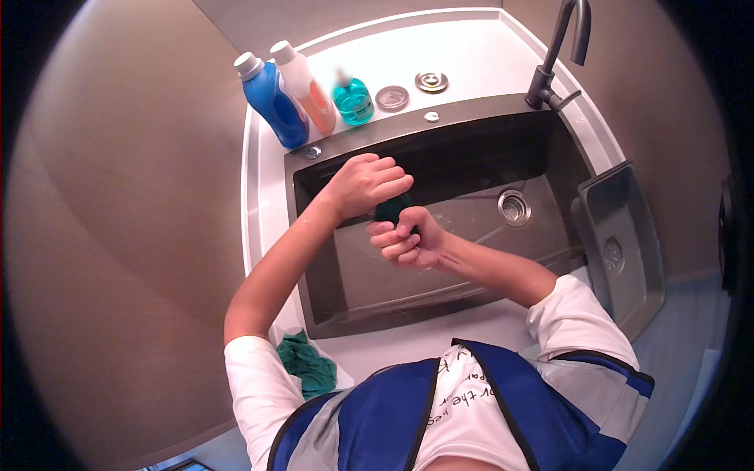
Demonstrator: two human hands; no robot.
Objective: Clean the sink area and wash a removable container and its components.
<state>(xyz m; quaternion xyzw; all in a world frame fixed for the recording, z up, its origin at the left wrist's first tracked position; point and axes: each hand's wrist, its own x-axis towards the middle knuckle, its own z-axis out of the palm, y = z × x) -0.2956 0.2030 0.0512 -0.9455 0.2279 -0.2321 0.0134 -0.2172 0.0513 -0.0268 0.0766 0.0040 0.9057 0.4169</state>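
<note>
Over the dark sink basin [389, 282], both my fists grip a dark green cloth [393, 207]. My left hand [370, 183] is the farther one, closed around the cloth's upper end with its knuckles up. Closer to me, my right hand [411, 236] clenches the lower end, fingers curled and thumb on top. Only a short stretch of cloth shows between the fists; the rest is hidden inside them. Below the hands lies the wet-looking basin floor, with a metal drain strainer [514, 207] towards the right.
A blue bottle [274, 103], a bottle of orange liquid [306, 88] and a teal pump bottle [353, 101] stand behind the sink, beside two round metal covers [432, 82]. A dark faucet [545, 76] rises back right. A dark colander tray [627, 247] sits right; another green cloth [307, 364] lies front left.
</note>
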